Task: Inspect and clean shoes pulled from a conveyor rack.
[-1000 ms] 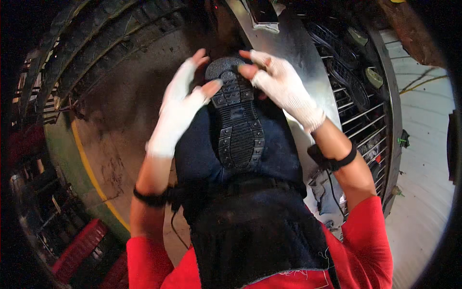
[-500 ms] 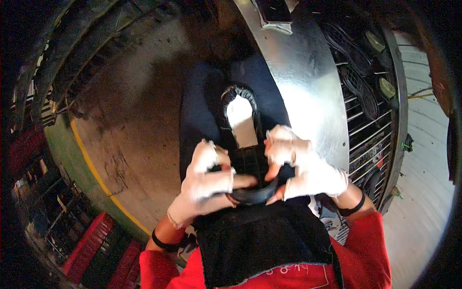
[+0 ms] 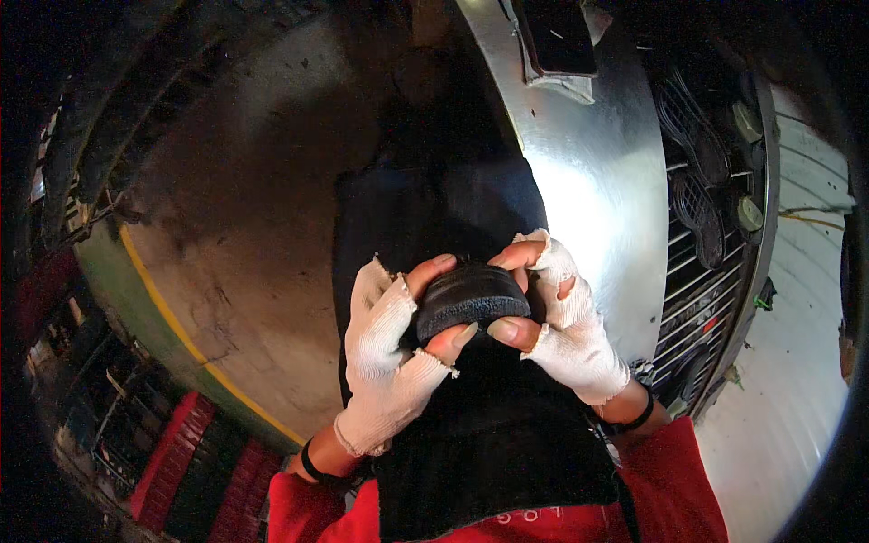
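Both hands wear white gloves with the fingertips bare. Between them, in front of my black apron, is a black shoe (image 3: pixel 472 303), seen end-on with its thick dark sole edge toward me. My left hand (image 3: pixel 391 348) grips its left side, thumb on the near edge and fingers over the top. On the right side my right hand (image 3: pixel 566 326) holds it the same way, thumb pressed near the middle of the edge. The rest of the shoe is hidden behind this end and in shadow.
To the right runs a shiny metal table (image 3: pixel 602 172) with a phone (image 3: pixel 559 36) on papers at its far end. Beyond it, dark shoe soles (image 3: pixel 697 222) lie on a barred metal rack (image 3: pixel 692 312). At left are a concrete floor and a yellow line (image 3: pixel 172 312).
The shoe has tilted up, so its white insole no longer shows and its end faces me. Both hands have shifted up and closed round that end.
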Tool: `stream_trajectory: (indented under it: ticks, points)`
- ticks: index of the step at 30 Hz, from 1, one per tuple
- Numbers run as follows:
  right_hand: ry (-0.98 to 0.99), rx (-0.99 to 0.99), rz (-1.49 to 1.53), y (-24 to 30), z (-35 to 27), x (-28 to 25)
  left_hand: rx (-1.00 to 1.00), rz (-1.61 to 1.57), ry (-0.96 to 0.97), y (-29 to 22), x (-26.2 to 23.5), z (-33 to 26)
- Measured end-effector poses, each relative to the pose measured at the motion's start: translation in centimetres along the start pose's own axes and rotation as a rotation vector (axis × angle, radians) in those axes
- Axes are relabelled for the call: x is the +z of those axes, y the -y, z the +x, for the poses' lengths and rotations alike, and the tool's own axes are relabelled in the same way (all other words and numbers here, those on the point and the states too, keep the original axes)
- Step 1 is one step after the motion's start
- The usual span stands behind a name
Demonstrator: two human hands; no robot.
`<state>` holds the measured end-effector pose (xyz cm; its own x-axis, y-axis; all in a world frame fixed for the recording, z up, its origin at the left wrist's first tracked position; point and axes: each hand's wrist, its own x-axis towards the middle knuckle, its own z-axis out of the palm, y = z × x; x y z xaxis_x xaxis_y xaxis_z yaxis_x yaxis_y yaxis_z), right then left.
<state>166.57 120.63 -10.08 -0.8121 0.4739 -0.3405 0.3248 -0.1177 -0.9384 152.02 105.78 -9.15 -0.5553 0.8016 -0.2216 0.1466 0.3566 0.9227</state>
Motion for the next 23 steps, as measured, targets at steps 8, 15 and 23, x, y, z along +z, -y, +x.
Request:
stream_trajectory:
  ticks: [8, 15, 23]
  points:
    - [0.132, 0.058, -0.073, 0.6, 3.0, -2.2, -0.067, -0.131, 0.173, 2.0, -1.5, 2.2]
    - [0.307, -0.214, -0.288, 3.9, -3.0, -1.4, 0.284, -0.354, 0.266, 1.9, -2.0, -1.8]
    - [-0.057, 0.240, 0.137, 2.9, -14.8, -3.2, 0.688, -0.236, 0.059, -4.0, 0.7, -7.3]
